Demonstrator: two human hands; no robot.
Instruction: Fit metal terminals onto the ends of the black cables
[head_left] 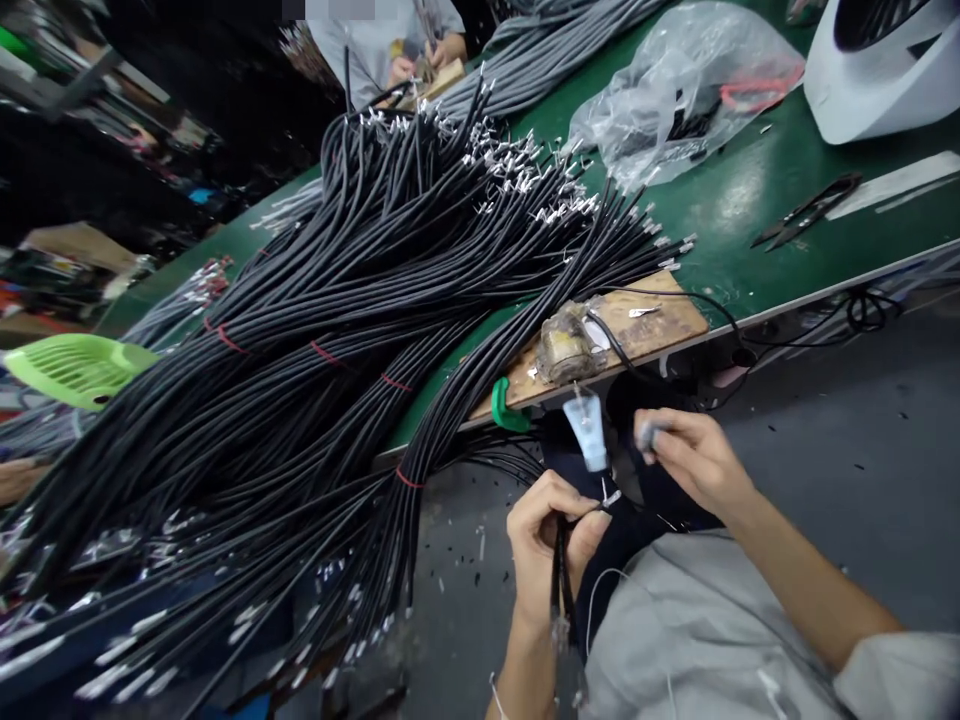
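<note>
Below the table edge, my left hand is closed around black cables. A cable end with pale stripped wires sticks out past its thumb and forefinger. My right hand, to the right of it, pinches a small grey-blue piece that is too blurred to name. Between the hands and the table hangs a light-blue tapered tube. Just beyond it, a block wrapped in clear plastic sits on a wooden board at the table edge.
Large bundles of black cables cover the green table's left side. A green clamp grips the board. Snips, a clear plastic bag and a white machine lie to the right. Across the table, a co-worker's hands handle cables.
</note>
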